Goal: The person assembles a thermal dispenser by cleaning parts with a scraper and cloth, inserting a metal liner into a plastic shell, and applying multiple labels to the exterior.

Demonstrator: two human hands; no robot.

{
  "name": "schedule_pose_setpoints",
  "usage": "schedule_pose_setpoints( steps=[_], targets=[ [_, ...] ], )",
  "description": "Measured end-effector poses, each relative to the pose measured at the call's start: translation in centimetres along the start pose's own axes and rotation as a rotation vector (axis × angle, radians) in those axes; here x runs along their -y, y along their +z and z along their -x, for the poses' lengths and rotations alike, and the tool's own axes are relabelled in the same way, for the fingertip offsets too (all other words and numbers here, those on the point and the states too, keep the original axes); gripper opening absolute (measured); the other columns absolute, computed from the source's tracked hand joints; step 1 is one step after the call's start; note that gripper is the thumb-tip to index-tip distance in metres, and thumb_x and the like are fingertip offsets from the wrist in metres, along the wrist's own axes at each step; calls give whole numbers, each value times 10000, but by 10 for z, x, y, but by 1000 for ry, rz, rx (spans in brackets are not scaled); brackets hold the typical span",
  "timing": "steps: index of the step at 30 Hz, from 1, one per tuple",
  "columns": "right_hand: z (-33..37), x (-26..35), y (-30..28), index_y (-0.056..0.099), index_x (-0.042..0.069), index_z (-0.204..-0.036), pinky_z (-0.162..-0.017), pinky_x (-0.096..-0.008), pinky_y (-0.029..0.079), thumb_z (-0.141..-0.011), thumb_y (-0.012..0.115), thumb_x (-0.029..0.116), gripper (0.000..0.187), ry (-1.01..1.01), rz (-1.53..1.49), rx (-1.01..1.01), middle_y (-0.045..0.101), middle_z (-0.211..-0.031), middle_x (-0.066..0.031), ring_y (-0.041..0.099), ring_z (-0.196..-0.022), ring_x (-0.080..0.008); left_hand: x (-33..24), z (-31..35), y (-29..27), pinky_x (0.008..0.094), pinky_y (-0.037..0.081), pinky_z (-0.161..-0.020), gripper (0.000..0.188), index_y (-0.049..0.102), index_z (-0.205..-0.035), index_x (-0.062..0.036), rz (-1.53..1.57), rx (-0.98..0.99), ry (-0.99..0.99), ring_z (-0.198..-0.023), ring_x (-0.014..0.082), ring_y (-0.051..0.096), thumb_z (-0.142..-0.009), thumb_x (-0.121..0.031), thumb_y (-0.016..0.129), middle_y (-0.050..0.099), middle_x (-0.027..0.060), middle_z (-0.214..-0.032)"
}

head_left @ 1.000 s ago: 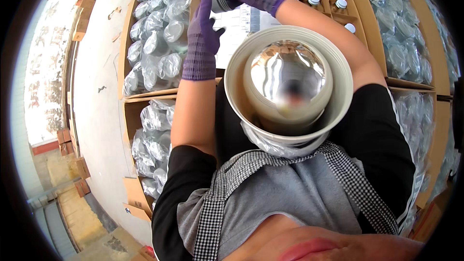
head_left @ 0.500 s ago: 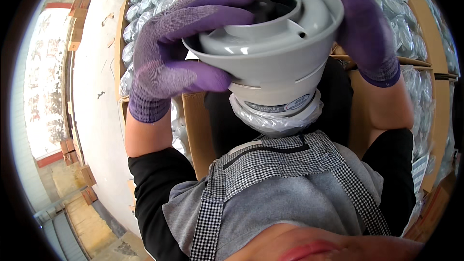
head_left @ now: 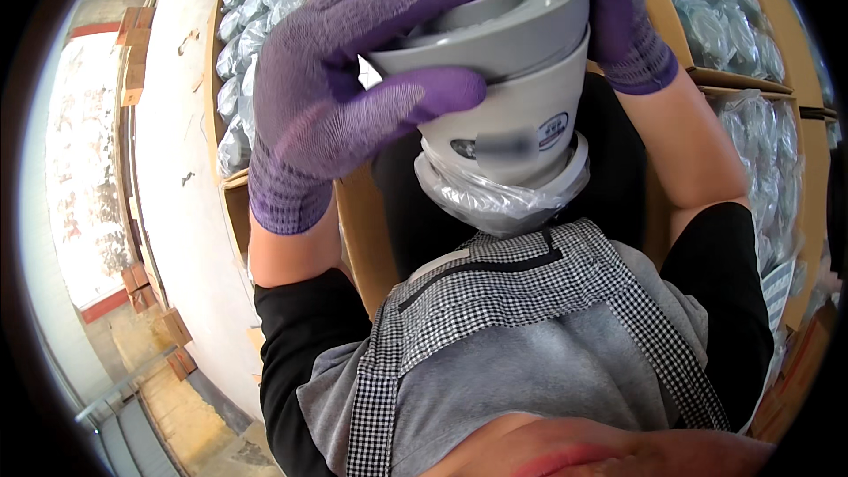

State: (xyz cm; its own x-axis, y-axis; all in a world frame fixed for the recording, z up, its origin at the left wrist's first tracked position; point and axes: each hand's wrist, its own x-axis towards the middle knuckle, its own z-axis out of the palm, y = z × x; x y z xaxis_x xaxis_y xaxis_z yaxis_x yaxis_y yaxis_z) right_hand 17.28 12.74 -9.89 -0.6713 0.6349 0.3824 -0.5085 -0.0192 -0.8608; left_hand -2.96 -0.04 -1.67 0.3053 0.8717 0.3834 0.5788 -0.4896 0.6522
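A round grey plastic piece [head_left: 517, 49], with a raised collar round a dark central opening, sits on top of a tapered pale grey plastic body [head_left: 495, 110]. My left hand [head_left: 353, 79], in a purple knitted glove, grips its left side with the thumb along the outer wall and the fingers over the top rim. On the far right rim my right hand [head_left: 614, 22], gloved alike, is closed round the edge; its fingertips are partly hidden. Oval labels mark the front of the body. Crumpled clear plastic film [head_left: 464, 199] wraps its lower end, close to my checked apron [head_left: 495, 283].
Open cardboard boxes filled with plastic-wrapped grey parts stand to the left [head_left: 252, 53] and right [head_left: 720, 13]. Another box of wrapped parts [head_left: 751, 159] is nearer on the right. Small brown boxes [head_left: 137, 62] line the far left, beyond a pale floor [head_left: 190, 168].
The grey piece has shifted slightly left and tilts more, with a wider stretch of the body below showing. Both hands moved along with it, keeping their hold.
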Motion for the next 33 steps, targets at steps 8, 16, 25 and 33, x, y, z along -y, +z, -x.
schedule_pose_setpoints(
  steps=[8, 16, 25, 33],
  targets=[
    [6, 28, 4, 633, -18, -1162, -938, -361, 510, -1053, 435, 218, 326, -453, 903, -1, 684, -1113, -156, 666, -1037, -280, 61, -9, -24, 549, 371, -1127, 883, 682, -1109, 149, 214, 102, 242, -1157, 410, 635, -781, -671, 699, 665, 308, -1162],
    [16, 16, -5, 599, 25, -1251, -928, -383, 526, -1033, 492, 201, 300, -711, 1120, -29, 676, -1099, -189, 666, -1034, -330, 89, -18, -19, 602, 314, -1159, 848, 682, -1121, 134, 384, 139, 381, -1178, 445, 616, -794, -649, 707, 667, 314, -1160],
    [2, -35, -30, 616, -41, -1244, -1024, -410, 499, -927, 537, 341, 503, 135, -540, 186, 667, -1217, -193, 659, -1102, -304, -17, -11, 40, 341, 558, -837, 374, 745, -1109, 11, 44, -110, -200, -950, 232, 725, -850, -259, 737, 751, 151, -1044],
    [-21, -79, -35, 652, -33, -1196, -1076, -441, 465, -850, 583, 219, 433, 392, -953, 298, 666, -1242, -181, 628, -1171, -315, -16, -33, 53, 343, 577, -739, 426, 715, -1079, -34, -480, 45, -216, -810, 241, 735, -915, -425, 669, 745, 127, -877]
  ],
)
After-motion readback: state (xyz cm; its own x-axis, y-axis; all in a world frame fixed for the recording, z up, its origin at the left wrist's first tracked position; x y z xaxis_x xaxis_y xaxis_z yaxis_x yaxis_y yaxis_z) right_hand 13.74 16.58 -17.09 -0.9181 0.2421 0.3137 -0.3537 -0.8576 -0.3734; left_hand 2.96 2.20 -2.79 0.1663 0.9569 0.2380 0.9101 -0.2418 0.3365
